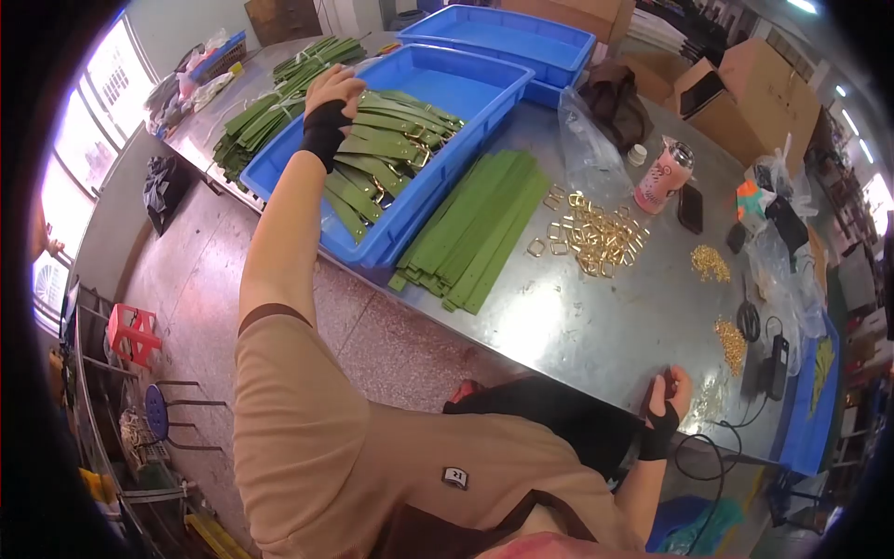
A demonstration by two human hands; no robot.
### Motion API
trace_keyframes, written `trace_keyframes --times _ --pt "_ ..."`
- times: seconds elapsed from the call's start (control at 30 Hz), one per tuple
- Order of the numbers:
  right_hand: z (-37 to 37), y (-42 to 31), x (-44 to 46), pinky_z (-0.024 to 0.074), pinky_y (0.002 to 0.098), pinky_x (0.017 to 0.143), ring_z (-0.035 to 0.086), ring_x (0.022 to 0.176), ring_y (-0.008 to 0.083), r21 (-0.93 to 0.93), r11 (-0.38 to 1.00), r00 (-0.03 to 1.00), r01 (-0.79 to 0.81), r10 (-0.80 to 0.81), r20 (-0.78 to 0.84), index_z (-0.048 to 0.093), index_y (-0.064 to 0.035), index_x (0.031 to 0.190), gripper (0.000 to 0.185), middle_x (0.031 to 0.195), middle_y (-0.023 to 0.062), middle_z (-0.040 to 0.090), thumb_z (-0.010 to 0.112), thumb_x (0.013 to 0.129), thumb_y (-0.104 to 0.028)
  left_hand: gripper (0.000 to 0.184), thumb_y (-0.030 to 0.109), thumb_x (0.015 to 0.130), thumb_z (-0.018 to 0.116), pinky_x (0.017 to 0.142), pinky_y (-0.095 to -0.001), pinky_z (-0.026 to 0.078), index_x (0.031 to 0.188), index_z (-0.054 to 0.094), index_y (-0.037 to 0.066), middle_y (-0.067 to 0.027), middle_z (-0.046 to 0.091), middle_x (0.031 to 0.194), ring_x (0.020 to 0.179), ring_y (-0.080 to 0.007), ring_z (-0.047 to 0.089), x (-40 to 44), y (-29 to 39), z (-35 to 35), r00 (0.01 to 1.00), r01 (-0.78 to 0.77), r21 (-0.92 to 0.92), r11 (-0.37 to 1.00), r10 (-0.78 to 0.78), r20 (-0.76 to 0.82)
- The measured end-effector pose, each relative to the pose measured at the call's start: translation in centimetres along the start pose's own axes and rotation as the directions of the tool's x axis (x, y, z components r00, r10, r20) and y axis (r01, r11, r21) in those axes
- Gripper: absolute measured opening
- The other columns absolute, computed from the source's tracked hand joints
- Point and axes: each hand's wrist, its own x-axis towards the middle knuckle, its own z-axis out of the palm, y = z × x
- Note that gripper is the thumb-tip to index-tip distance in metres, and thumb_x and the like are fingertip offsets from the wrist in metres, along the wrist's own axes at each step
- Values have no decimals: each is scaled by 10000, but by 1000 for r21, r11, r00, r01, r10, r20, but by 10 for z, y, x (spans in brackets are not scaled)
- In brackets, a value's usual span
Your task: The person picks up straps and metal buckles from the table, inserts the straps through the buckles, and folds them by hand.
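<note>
My left hand [333, 93], in a black wrist band, reaches over the far-left side of a blue tray [391, 244]. Its fingers are bent at the ends of green straps [396, 140] with gold buckles, closed on one as far as I can see. Beside the tray lies a stack of plain green straps [480, 224]. Near the table's front edge rests my right hand [670, 396], also banded in black, its fingers curled; a dark patch shows by them, too unclear to name. Loose gold buckles [596, 238] are heaped mid-table.
More green strap bundles [251, 130] lie beyond the tray. Another blue tray [503, 33] stands behind. Small gold parts [729, 345], a pink bottle [663, 175], a phone [690, 209] and a black cable [722, 456] are at the right. A red stool [133, 334] stands on the floor.
</note>
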Motion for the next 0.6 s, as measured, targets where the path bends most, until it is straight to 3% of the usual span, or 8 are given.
trace_keyframes --times 0.1,0.2,0.27,0.37,0.4,0.47,0.53,0.6 --pt "1 4 1 460 343 897 576 1016 252 12 1000 1000 -1 1 -3 601 4 1171 335 1156 132 601 668 861 -104 212 169 835 597 1108 -454 348 974 741 237 -56 639 1291 1341 -295 466 -19 -22 20 961 186 62 981 -194 196" --pt "2 5 1 461 343 895 571 1012 252 -27 999 1000 18 -18 -9 601 3 1170 327 1154 127 597 658 866 -104 252 165 800 598 1106 -473 350 986 748 248 -70 629 1308 1356 -301 452 -32 -36 19 931 200 81 976 -215 294" --pt "2 4 1 453 323 887 566 1003 220 -18 1000 1000 21 -22 -5 599 0 1173 326 1137 108 597 660 874 -115 283 148 766 584 1074 -445 390 983 747 229 -94 638 1280 1310 -310 492 -35 -33 13 954 234 -27 972 -225 199" --pt "5 5 3 448 305 879 562 988 190 -33 998 998 60 -60 -5 595 0 1176 323 1122 93 594 659 883 -120 292 162 784 578 957 -365 475 1026 742 146 -150 671 1132 1081 -305 627 -32 -45 16 919 369 -25 929 -360 164" --pt "5 6 2 450 306 879 561 981 192 -62 994 996 90 -90 -11 594 2 1177 322 1123 97 591 657 884 -114 313 167 803 600 893 -349 503 1077 722 79 -147 688 1079 987 -254 666 -33 -31 -3 900 435 -392 811 -403 167" --pt "9 7 2 453 313 892 566 995 197 -46 997 997 69 -70 -12 594 4 1175 319 1134 99 589 655 884 -110 312 113 839 586 841 -294 511 1113 689 6 -133 696 1081 941 -183 663 -8 -11 -24 896 443 -234 865 -414 161" --pt "8 6 -2 455 319 906 570 1009 202 -33 999 999 40 -40 -10 594 6 1173 315 1145 102 586 653 884 -105 310 93 864 595 842 -263 503 1143 670 -20 -140 694 1109 959 -144 648 11 39 -68 833 551 -528 646 -389 393" --pt "13 5 2 456 344 943 586 1051 241 -68 990 992 125 -127 -26 605 13 1148 296 1158 129 602 653 876 -93 288 123 886 610 848 -278 505 1134 678 -8 -138 695 1119 987 -137 644 -4 115 -114 783 619 -768 166 -218 583"
